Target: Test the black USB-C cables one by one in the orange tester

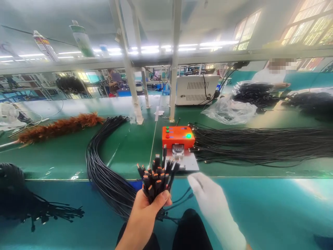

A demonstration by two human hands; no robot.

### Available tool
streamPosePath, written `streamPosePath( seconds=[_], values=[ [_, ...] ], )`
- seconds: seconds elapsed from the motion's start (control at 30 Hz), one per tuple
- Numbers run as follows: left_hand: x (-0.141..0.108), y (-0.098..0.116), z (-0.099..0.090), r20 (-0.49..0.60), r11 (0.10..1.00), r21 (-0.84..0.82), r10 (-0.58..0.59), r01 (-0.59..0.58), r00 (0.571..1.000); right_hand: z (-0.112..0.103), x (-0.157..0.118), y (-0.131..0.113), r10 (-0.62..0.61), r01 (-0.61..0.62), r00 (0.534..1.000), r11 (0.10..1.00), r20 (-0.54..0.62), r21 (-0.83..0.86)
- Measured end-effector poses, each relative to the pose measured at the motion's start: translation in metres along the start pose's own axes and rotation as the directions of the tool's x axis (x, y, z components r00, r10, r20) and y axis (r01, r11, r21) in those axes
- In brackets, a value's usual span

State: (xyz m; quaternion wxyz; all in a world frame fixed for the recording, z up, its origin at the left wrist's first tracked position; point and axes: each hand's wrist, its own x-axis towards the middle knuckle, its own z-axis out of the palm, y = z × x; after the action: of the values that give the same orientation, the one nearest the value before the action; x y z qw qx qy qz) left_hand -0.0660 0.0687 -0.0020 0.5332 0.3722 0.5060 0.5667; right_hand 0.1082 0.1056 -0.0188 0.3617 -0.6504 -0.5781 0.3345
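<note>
My bare left hand is wrapped round a bundle of black USB cables. Their plugs point up, and many show orange at the tip. My right hand, in a white glove, is to the right of the bundle with its fingers drawn together; whatever they may grip is hidden. Just left of the glove, two loose cable ends stick out. Beyond both hands stands an orange tester box with a lit green light and coloured buttons. A small gauge-like device sits before it on a metal plate.
Long black cables lie across the bench's right side. Another cable bundle hangs over the front edge, left. A brown feather duster lies behind it. Shelf posts rise mid-bench. A person in white is at far right.
</note>
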Motion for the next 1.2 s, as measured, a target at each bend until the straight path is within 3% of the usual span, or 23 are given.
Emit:
streamPosePath(
  seconds=[0.07, 0.13, 0.2, 0.3, 0.37, 0.57, 0.7, 1.0, 1.2],
  values=[
    [-0.001, -0.001, 0.001, 0.033, 1.000, 0.001, -0.031, 0.031, 0.999, 0.000, -0.009, -0.020, -0.147, 0.094, 0.982, 0.922, 0.115, 0.375],
    [-0.002, 0.000, 0.003, 0.051, 0.999, -0.002, -0.053, 0.054, 0.997, 0.007, -0.016, -0.036, -0.254, 0.083, 0.950, 0.769, 0.184, 0.634],
    [-0.003, 0.002, 0.004, -0.008, 0.999, 0.004, -0.034, 0.034, 0.999, 0.018, -0.019, -0.041, -0.201, 0.012, 0.965, 0.677, 0.169, 0.736],
    [-0.005, 0.006, 0.004, -0.169, 0.997, 0.038, 0.073, -0.067, 0.983, 0.036, -0.016, -0.028, 0.046, -0.097, 0.995, 0.611, 0.086, 0.785],
    [-0.006, 0.008, 0.002, -0.193, 0.991, 0.067, 0.124, -0.113, 0.973, 0.046, -0.009, -0.012, 0.127, -0.130, 0.989, 0.562, 0.070, 0.817],
    [-0.007, 0.007, -0.001, -0.121, 0.993, 0.074, 0.099, -0.090, 0.988, 0.058, 0.012, 0.018, 0.029, -0.266, 0.960, 0.409, 0.280, 0.873],
    [-0.006, 0.006, -0.001, -0.112, 0.991, 0.105, 0.096, -0.084, 0.989, 0.059, 0.019, 0.021, 0.025, -0.296, 0.952, 0.342, 0.306, 0.892],
    [-0.004, 0.007, 0.001, -0.083, 0.989, 0.128, 0.080, -0.069, 0.993, 0.061, 0.028, 0.018, 0.050, -0.324, 0.944, 0.335, 0.327, 0.885],
    [-0.004, 0.008, 0.007, -0.135, 0.999, -0.020, 0.026, -0.029, 0.990, 0.060, 0.031, 0.017, 0.075, -0.344, 0.937, 0.349, 0.340, 0.872]
  ],
)
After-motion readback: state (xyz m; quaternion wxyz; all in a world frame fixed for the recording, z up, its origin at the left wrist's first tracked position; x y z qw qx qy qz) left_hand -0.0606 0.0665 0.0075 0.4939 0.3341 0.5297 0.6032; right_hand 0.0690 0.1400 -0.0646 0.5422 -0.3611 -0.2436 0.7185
